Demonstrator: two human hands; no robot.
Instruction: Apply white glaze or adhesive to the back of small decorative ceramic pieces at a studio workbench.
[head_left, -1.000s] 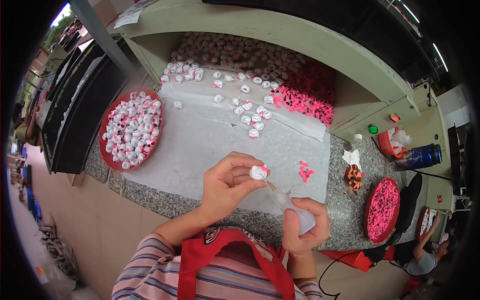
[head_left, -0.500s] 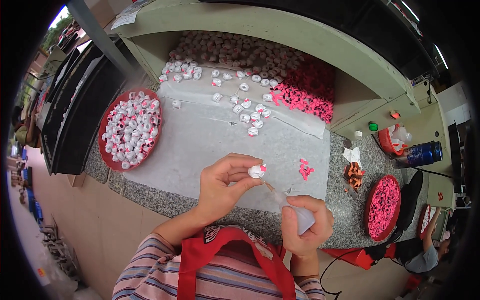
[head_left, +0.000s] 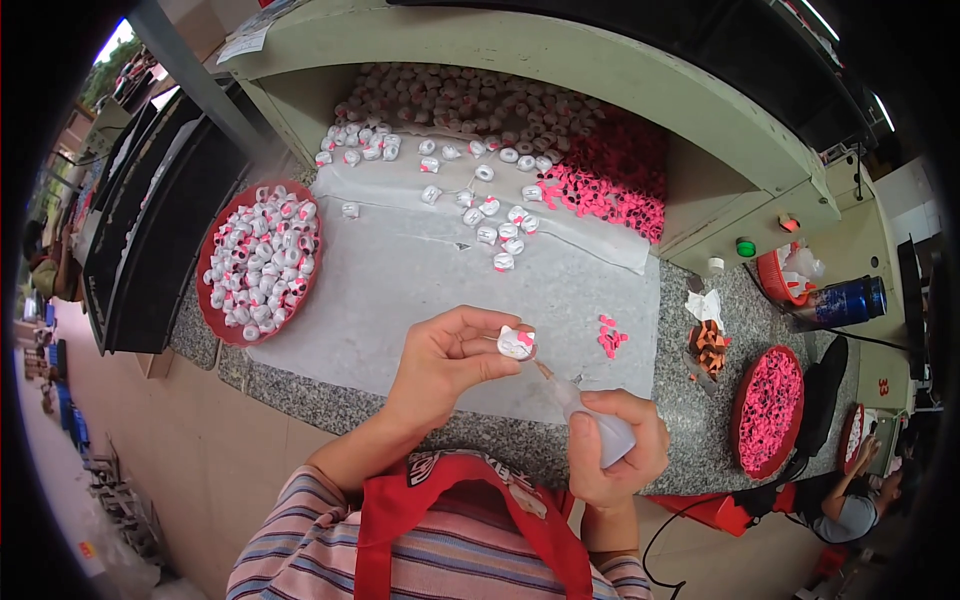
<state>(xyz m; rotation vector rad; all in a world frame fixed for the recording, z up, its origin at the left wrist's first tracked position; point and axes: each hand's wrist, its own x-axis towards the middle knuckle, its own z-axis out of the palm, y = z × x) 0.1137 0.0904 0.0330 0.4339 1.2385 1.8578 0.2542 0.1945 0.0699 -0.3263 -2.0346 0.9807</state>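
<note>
Between the thumb and fingers of my left hand (head_left: 440, 358) is a small white cat-shaped head (head_left: 516, 343) with a pink spot on top. My right hand (head_left: 618, 448) is wrapped round a translucent squeeze bottle (head_left: 606, 430), tilted so that its thin nozzle (head_left: 546, 372) points up and left, close under the cat head. Whether the tip touches the head I cannot tell. A small pile of pink pieces (head_left: 611, 338) lies on the white paper sheet (head_left: 370, 300), to the right of the held head.
Left stands a red bowl (head_left: 205, 300) of white heads. Several loose heads (head_left: 486, 235) and a pink heap (head_left: 600, 205) lie by the shelf. To the right are orange-brown pieces (head_left: 709, 348), a red bowl (head_left: 740, 440) of pink pieces and a blue bottle (head_left: 843, 305). Another person (head_left: 848, 500) works far right.
My left hand has turned the cat head, so more of its front and the pink spot show. The squeeze bottle has shifted slightly right and down.
</note>
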